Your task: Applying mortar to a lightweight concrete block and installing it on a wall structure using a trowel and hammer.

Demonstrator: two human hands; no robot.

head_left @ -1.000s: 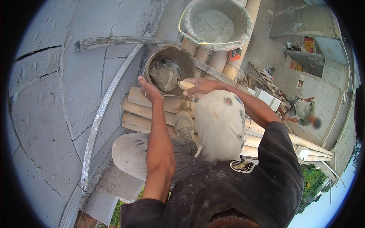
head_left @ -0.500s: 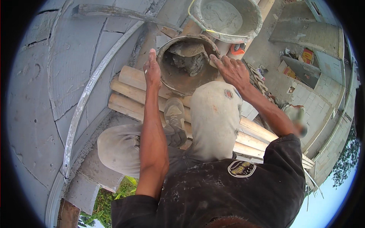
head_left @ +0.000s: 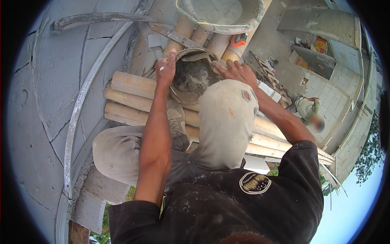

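Note:
A dark bucket [head_left: 183, 96] with a mortar-smeared rim stands on the bamboo poles, just beyond my raised knee. Lumpy grey mortar [head_left: 193, 77] lies inside it, below a flat, mortar-coated piece [head_left: 195, 56] near its far rim. My left hand [head_left: 165, 70] is closed on the bucket's left rim, thumb pointing up, with a pale spot on a finger. On the opposite side, my right hand [head_left: 236, 72] curls its fingers over the right rim. A light, narrow piece shows by those fingers; its kind cannot be told. My knee hides the bucket's near right side.
A large tub [head_left: 243, 29] of wet grey mortar stands beyond the bucket, near an orange-handled tool [head_left: 239, 40]. Bamboo poles [head_left: 132, 85] form the platform. A grey block wall [head_left: 34, 105] with a long metal strip [head_left: 81, 97] rises at left. Another person [head_left: 306, 107] is lower right.
My left hand has gone from lying straight along the bucket's side to gripping its rim. The bucket appears shifted nearer my knee, while the whole view has moved slightly.

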